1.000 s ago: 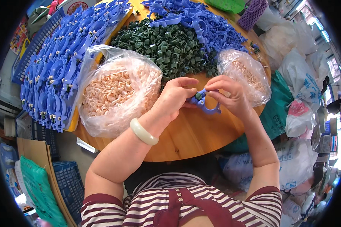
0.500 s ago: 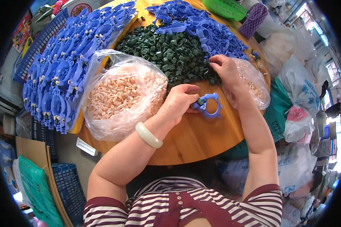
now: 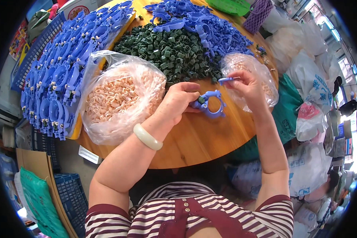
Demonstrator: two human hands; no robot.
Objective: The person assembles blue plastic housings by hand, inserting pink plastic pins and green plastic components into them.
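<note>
My left hand (image 3: 179, 102), below a pale bangle, pinches a blue plastic ring-shaped part (image 3: 214, 115) by its narrow end. A dark green piece (image 3: 201, 100) sits on that end beside my fingertips. To the right and a little higher, my right hand (image 3: 246, 86) holds a small flat blue plastic piece (image 3: 225, 79) between thumb and fingers. The two held parts are apart. Just beyond my hands lies a heap of dark green plastic pieces (image 3: 162, 51), with a heap of blue plastic parts (image 3: 222, 35) behind it.
A clear bag of cream-coloured small pieces (image 3: 115, 95) stands left on the round wooden table (image 3: 186, 146); a smaller such bag (image 3: 267, 89) lies right. Rows of blue assemblies (image 3: 59, 75) fill a yellow-edged board at far left. A green basket (image 3: 230, 6) sits at the back.
My right hand has drawn back from the edge of the heaps toward me and now shows the small blue piece. My left hand keeps hold of the ring-shaped part. The whole view has shifted slightly.
</note>
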